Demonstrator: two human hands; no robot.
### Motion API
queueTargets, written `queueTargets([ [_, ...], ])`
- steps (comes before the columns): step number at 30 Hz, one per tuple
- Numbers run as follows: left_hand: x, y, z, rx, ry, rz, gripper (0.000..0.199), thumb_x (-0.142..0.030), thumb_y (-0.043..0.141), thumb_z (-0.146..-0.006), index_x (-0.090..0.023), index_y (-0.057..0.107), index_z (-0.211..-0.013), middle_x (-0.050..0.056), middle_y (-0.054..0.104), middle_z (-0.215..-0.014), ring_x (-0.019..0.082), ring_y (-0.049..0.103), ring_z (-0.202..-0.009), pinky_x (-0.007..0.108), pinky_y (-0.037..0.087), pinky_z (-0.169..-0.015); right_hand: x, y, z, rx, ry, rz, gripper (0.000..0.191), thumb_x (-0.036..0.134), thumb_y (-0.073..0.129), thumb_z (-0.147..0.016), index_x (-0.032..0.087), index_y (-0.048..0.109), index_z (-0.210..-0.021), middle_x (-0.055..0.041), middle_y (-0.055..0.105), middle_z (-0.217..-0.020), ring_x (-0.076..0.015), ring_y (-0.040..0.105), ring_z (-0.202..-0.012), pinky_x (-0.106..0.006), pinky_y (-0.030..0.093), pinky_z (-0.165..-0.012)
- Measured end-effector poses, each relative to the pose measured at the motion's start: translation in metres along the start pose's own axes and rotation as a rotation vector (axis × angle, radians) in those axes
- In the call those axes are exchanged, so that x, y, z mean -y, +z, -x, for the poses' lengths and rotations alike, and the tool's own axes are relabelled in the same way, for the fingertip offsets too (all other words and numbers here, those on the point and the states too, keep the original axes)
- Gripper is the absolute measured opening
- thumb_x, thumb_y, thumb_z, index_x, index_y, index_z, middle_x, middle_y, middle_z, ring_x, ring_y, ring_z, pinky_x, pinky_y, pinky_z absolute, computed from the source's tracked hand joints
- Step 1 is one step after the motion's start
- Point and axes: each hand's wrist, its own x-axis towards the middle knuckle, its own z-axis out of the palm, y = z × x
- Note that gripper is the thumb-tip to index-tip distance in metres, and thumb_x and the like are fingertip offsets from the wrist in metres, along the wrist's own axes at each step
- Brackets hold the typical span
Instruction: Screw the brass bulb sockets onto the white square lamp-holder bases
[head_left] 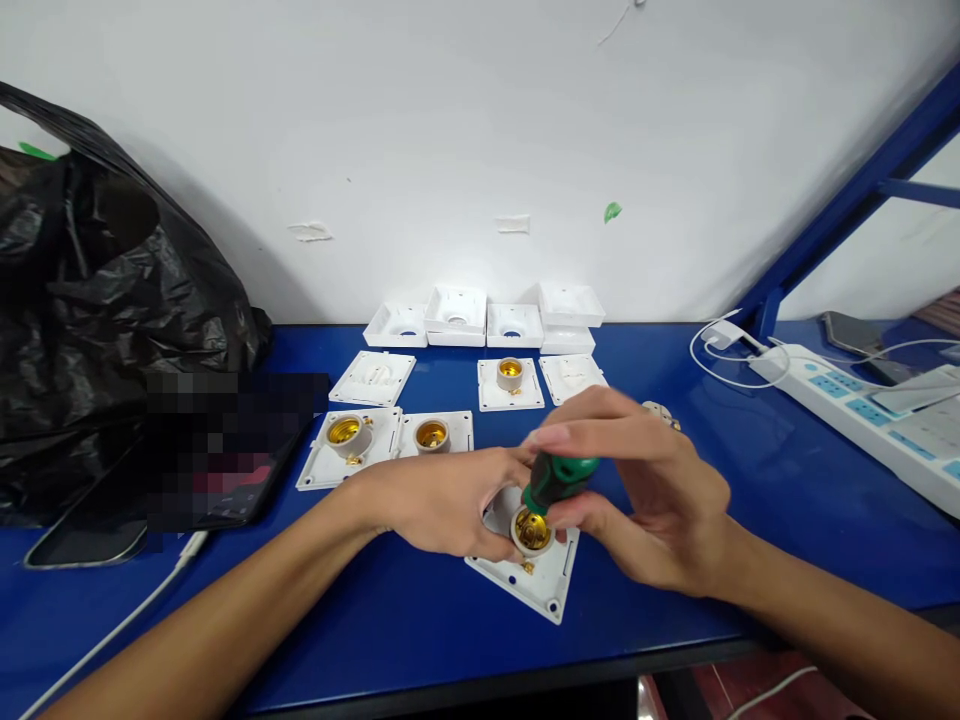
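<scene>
A stubby screwdriver with a green and black handle is gripped in the fingers of my right hand. It points down into the brass-lined lamp socket, and its tip is hidden inside. Under that socket lies a square white base plate, turned askew near the table's front. My left hand is closed around the socket's left side, thumb and fingers holding it on the plate. Just behind my left hand sits another plate with a lamp socket, partly covered by the hand.
More white plates stand on the blue table, one with a lamp socket at left, one with a socket behind. White box covers line the wall. A power strip lies right; a black bag and phone left.
</scene>
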Motion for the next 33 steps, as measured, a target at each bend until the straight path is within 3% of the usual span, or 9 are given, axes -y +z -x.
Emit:
queueTargets([
  [3, 0.0, -0.001, -0.001, 0.046, 0.092, 0.047, 0.019, -0.031, 0.069, -0.085, -0.019, 0.069, -0.1, 0.004, 0.068, -0.103, 0.019, 0.066, -0.088, 0.027, 0.05, -0.072, 0.001, 0.002, 0.002, -0.08, -0.041, 0.062, 0.058, 0.011, 0.08, -0.085, 0.024, 0.061, -0.138, -0.0011, 0.069, -0.083, -0.0169, 0.062, -0.071, -0.032, 0.054, -0.061],
  [8, 0.002, -0.001, 0.0, -0.002, 0.046, 0.013, 0.025, -0.036, 0.071, -0.085, -0.022, 0.07, -0.106, 0.002, 0.069, -0.098, 0.02, 0.065, -0.088, 0.028, 0.051, -0.075, 0.003, 0.002, 0.0, 0.072, -0.01, -0.02, 0.044, 0.018, 0.063, -0.099, 0.014, 0.056, -0.142, -0.0121, 0.075, -0.112, -0.024, 0.07, -0.105, -0.041, 0.059, -0.084],
  [10, 0.002, -0.002, 0.0, 0.012, 0.011, -0.001, 0.024, -0.034, 0.071, -0.084, -0.022, 0.07, -0.104, 0.001, 0.069, -0.096, 0.019, 0.064, -0.085, 0.026, 0.05, -0.072, 0.001, 0.003, 0.002, -0.001, 0.024, -0.037, 0.044, 0.015, 0.069, -0.095, 0.014, 0.06, -0.138, -0.0104, 0.076, -0.108, -0.0228, 0.07, -0.099, -0.04, 0.06, -0.079],
  [13, -0.001, -0.003, 0.0, 0.058, 0.017, 0.013, 0.02, -0.03, 0.071, -0.084, -0.021, 0.07, -0.102, 0.002, 0.068, -0.103, 0.017, 0.064, -0.085, 0.023, 0.046, -0.067, -0.004, 0.004, 0.007, -0.149, -0.041, 0.028, 0.06, 0.01, 0.084, -0.081, 0.016, 0.061, -0.136, -0.0042, 0.072, -0.091, -0.0201, 0.066, -0.082, -0.036, 0.058, -0.066],
  [19, -0.005, -0.003, 0.002, 0.018, -0.022, -0.001, 0.021, -0.029, 0.073, -0.083, -0.022, 0.071, -0.103, 0.001, 0.064, -0.107, 0.015, 0.061, -0.084, 0.022, 0.045, -0.069, -0.01, 0.002, 0.011, -0.067, -0.02, 0.033, 0.059, 0.015, 0.077, -0.088, 0.02, 0.056, -0.143, -0.0059, 0.071, -0.101, -0.0225, 0.07, -0.096, -0.037, 0.061, -0.073],
  [22, -0.004, -0.002, 0.0, -0.002, 0.044, 0.009, 0.029, -0.025, 0.077, -0.083, -0.024, 0.072, -0.111, 0.001, 0.062, -0.111, 0.014, 0.061, -0.087, 0.022, 0.047, -0.074, -0.012, 0.0, 0.008, -0.194, -0.017, 0.071, 0.053, 0.018, 0.077, -0.088, 0.024, 0.061, -0.138, -0.0047, 0.071, -0.102, -0.0202, 0.069, -0.089, -0.036, 0.06, -0.069],
  [28, -0.002, 0.006, -0.008, -0.122, 0.111, 0.011, 0.037, -0.034, 0.084, -0.083, -0.025, 0.074, -0.117, 0.001, 0.06, -0.106, 0.017, 0.063, -0.091, 0.027, 0.048, -0.081, -0.033, -0.015, -0.002, -0.683, 0.126, 0.197, 0.027, 0.034, 0.072, -0.091, 0.028, 0.069, -0.118, 0.0005, 0.061, -0.09, -0.0145, 0.062, -0.072, -0.031, 0.053, -0.061],
  [33, -0.002, 0.015, -0.013, -0.178, 0.18, -0.042, 0.034, -0.037, 0.082, -0.087, -0.025, 0.073, -0.117, 0.002, 0.061, -0.112, 0.019, 0.063, -0.102, 0.029, 0.046, -0.088, -0.05, -0.025, -0.009, -0.765, 0.13, 0.169, 0.021, 0.033, 0.07, -0.094, 0.025, 0.067, -0.113, 0.0007, 0.057, -0.088, -0.0119, 0.058, -0.074, -0.027, 0.056, -0.068],
])
